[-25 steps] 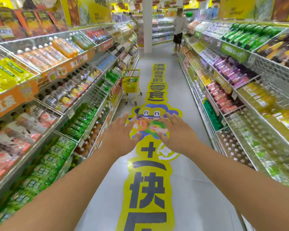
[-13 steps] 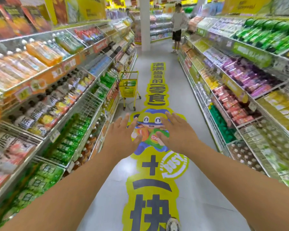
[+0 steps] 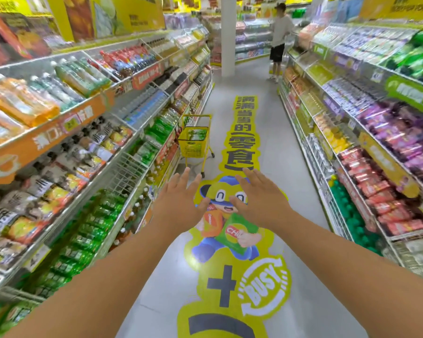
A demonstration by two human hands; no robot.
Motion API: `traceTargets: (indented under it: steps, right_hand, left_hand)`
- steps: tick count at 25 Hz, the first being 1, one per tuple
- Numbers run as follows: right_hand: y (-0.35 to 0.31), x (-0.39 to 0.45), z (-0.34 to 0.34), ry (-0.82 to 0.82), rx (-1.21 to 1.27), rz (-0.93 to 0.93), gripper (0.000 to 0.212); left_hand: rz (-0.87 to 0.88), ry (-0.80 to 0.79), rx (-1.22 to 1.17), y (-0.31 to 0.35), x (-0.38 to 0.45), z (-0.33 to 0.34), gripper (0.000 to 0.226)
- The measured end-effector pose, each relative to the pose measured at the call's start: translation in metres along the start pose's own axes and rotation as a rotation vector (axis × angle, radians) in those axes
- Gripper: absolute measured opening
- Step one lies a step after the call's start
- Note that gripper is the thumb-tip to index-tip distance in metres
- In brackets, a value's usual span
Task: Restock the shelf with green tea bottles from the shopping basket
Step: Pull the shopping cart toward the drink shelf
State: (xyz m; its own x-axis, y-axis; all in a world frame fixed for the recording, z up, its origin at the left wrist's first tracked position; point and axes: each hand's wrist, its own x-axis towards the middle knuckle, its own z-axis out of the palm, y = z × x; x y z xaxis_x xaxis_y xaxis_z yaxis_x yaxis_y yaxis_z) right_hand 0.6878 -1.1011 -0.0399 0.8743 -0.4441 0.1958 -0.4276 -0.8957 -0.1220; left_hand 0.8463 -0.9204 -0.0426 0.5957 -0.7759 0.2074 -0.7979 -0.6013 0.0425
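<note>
Head view: both hands out and empty, basket far up the aisle

Head view looks down a shop aisle. Both bare arms reach forward from the lower corners of the frame. The left hand (image 3: 181, 203) and the right hand (image 3: 259, 196) are held palm-down over the floor in the centre of the frame, fingers spread and holding nothing. They are near each other but not touching, with a gap between the thumbs.

Above the left hand in the picture, further up the aisle, stands the yellow shopping basket (image 3: 193, 142) on a wheeled frame with a tall handle. It is parked just beside the left-hand shelf (image 3: 122, 167), well apart from both hands. Green-labelled bottles (image 3: 195, 135) show inside it through the rim; their labels are too small to read.

Rows of green bottles (image 3: 93, 225) lie on a lower level of that shelf at the middle left of the frame, below packs of snacks and orange drinks. A long yellow floor sticker (image 3: 232, 240) with a cartoon figure and the word BUSY runs down the middle of the floor under the hands. At the top right of the frame another person (image 3: 279, 37) stands near the right-hand shelves, beside a white pillar (image 3: 228, 35).
</note>
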Motion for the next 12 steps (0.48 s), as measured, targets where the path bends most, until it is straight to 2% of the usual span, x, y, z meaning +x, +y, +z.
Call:
traceTargets:
  steps: [5,9,12]
  right_hand:
    - [0.031,0.122,0.033,-0.031,-0.015,0.014,0.100]
    - [0.049,0.236,0.060,-0.036,-0.024,0.048,0.090]
    - [0.056,0.317,0.071,-0.052,-0.047,0.070,0.091]
  left_hand:
    - [0.019,-0.014,0.003,-0.026,0.124,0.037,0.089]
    - [0.045,0.012,0.017,-0.066,0.234,0.067,0.088]
    - [0.013,-0.018,0.026,-0.096,0.311,0.079,0.088]
